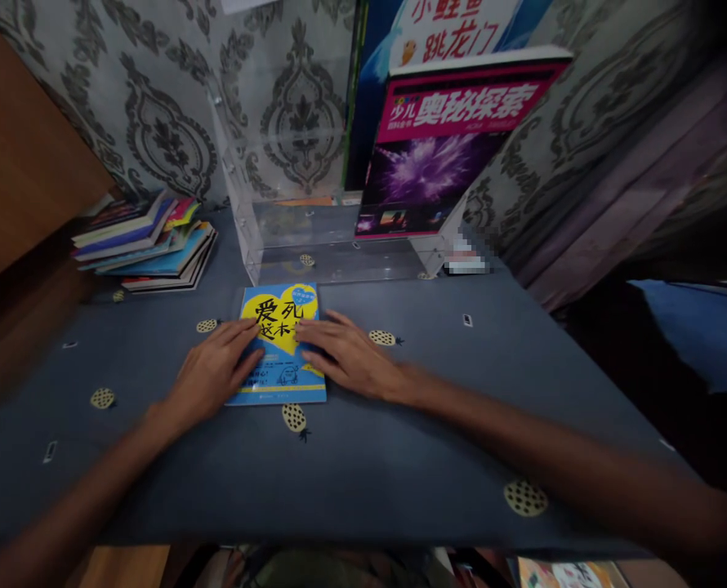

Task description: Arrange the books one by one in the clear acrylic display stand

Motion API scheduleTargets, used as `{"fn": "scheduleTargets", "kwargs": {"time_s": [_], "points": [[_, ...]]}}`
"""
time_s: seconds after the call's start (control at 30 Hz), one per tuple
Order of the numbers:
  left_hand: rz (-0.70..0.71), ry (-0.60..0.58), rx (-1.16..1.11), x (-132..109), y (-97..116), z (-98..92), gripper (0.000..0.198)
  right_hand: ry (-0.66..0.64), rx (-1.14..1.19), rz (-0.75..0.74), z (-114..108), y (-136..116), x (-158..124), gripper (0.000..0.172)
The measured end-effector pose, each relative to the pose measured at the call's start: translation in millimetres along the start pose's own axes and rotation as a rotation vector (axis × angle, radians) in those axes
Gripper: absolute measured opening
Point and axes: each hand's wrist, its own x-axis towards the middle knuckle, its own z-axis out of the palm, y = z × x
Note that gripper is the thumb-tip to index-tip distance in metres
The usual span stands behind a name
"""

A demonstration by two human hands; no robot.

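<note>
A blue book with a yellow heart on its cover (282,327) lies flat on the blue-grey tablecloth (400,457), in the middle of the table. My left hand (216,367) rests on the book's left edge, fingers stretched out flat. My right hand (348,355) lies on the book's right edge, fingers also spread flat over the cover. Neither hand grips the book; both press on it from above.
A clear acrylic book stand (314,237) is behind the book, with a magenta-and-purple book (443,155) leaning in it. A stack of several books (149,241) lies at the back left. Patterned wallpaper is behind; a wooden panel (14,155) is at the left.
</note>
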Motion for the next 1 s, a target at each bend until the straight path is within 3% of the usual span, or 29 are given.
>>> {"fn": "scheduleTargets", "kwargs": {"time_s": [0.17, 0.33, 0.47, 0.77, 1.0], "points": [[-0.059, 0.000, -0.051, 32, -29, 18.7, 0.050, -0.001, -0.058, 0.200, 3, 37, 35, 0.039], [-0.068, 0.071, -0.094, 42, -40, 32.8, 0.051, -0.002, -0.082, 0.230, 2, 52, 43, 0.040], [-0.080, 0.091, -0.102, 40, -39, 37.7, 0.051, -0.034, -0.119, 0.236, 1, 42, 37, 0.046], [-0.131, 0.115, -0.101, 38, -36, 41.4, 0.051, -0.172, -0.016, 0.135, 4, -3, -2, 0.079], [-0.229, 0.131, -0.069, 34, -35, 44.8, 0.051, -0.269, 0.049, 0.156, -4, -13, -5, 0.104]]}}
